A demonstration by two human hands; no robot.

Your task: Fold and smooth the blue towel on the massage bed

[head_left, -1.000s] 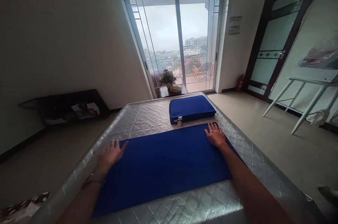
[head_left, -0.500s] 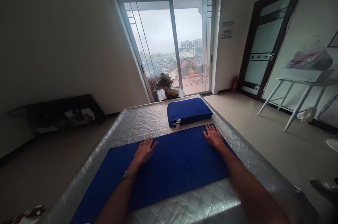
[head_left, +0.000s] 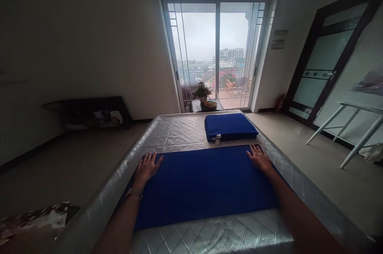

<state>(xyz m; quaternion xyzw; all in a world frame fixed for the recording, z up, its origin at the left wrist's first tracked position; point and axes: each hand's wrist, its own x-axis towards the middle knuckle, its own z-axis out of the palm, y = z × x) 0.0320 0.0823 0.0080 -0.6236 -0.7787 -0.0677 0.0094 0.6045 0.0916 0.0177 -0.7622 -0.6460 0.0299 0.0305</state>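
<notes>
left hand [head_left: 148, 168] shifted outward, away from right hand [head_left: 259, 159]; both spread wide, flat on blue cloth [head_left: 206, 186]; folded blue bundle [head_left: 231, 126] beyond right hand, to its left.

The floor [head_left: 287, 134] is daylit through sliding glass doors [head_left: 217, 46], upper centre; a dark-framed door [head_left: 324, 60] is seen, upper right.

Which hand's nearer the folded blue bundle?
Right. Right hand: just in front of the folded blue bundle, near its right end. Left hand: farther, at the left end of the blue cloth.
</notes>
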